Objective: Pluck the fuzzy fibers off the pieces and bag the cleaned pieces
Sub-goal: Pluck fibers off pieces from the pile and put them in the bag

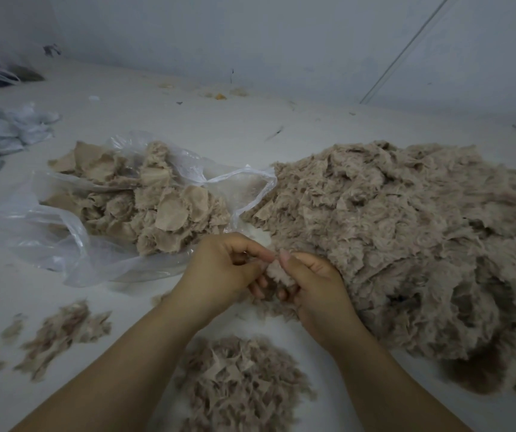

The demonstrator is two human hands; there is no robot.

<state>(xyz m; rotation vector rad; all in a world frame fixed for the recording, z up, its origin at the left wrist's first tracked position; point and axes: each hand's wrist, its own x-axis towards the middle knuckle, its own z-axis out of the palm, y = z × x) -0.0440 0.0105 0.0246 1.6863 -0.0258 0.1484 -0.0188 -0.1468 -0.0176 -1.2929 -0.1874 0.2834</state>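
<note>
Plucked fibers point(241, 381) lie nearest us, below both hands. Our left hand point(222, 272) and right hand point(313, 285) together pinch one fuzzy piece point(277, 274). Left of them sits the clear bag point(63, 232) of cleaned pieces point(157, 201); right, the uncleaned pile point(406, 238).

Nothing to read here

Looked over the whole shot and there's no text, label, brand, number or sign I can make out, not on the clear plastic bag point(63, 232) at center left, not on the pale wall point(281, 42) across the top, not on the white crumpled stuff point(4, 132) at the left edge.
</note>
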